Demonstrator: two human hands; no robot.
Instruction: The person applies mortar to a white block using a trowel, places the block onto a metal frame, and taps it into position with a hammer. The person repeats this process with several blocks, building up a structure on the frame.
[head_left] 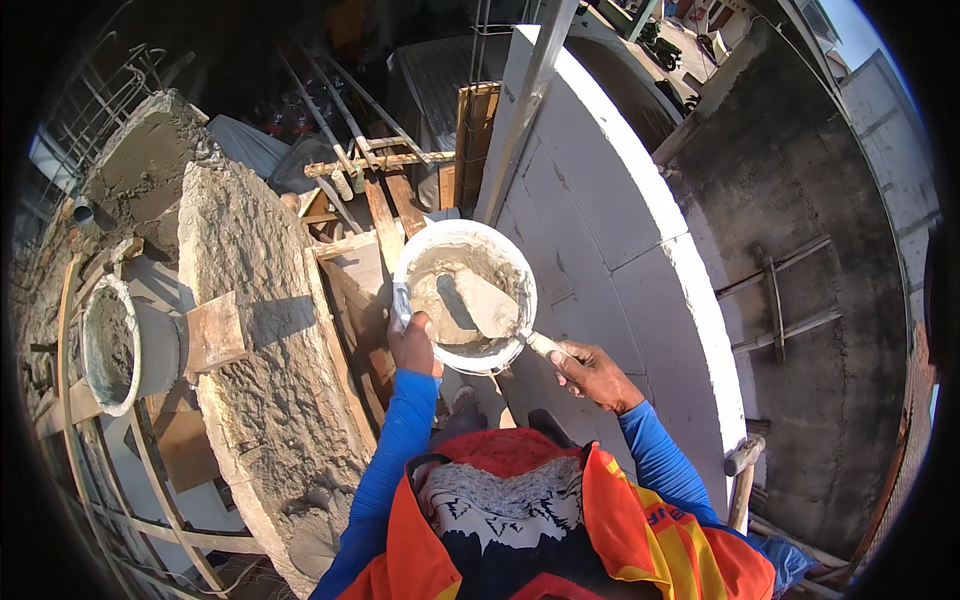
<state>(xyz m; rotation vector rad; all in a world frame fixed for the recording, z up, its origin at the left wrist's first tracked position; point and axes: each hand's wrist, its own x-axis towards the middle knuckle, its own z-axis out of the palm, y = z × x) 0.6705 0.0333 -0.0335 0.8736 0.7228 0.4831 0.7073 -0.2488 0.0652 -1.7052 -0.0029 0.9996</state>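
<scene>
1 white bucket of grey mortar, held at centre, near the person's chest. The left hand is closed on the bucket's near-left rim; the right hand is closed on the wooden handle of 1 trowel, whose blade lies inside the bucket on the mortar. Both forearms, in blue sleeves, enter from the near edge above an orange vest. To the right of the bucket, 1 smooth white curved wall runs from near to far, with 1 grey plastered wall further right. To the left, 1 rough mortar-coated wall top runs near to far; 1 second bucket, also mortar-smeared, rests at far left among curved metal bars. Wooden scaffold planks lie beyond the held bucket. 1 wooden tool handle stands near right.
</scene>
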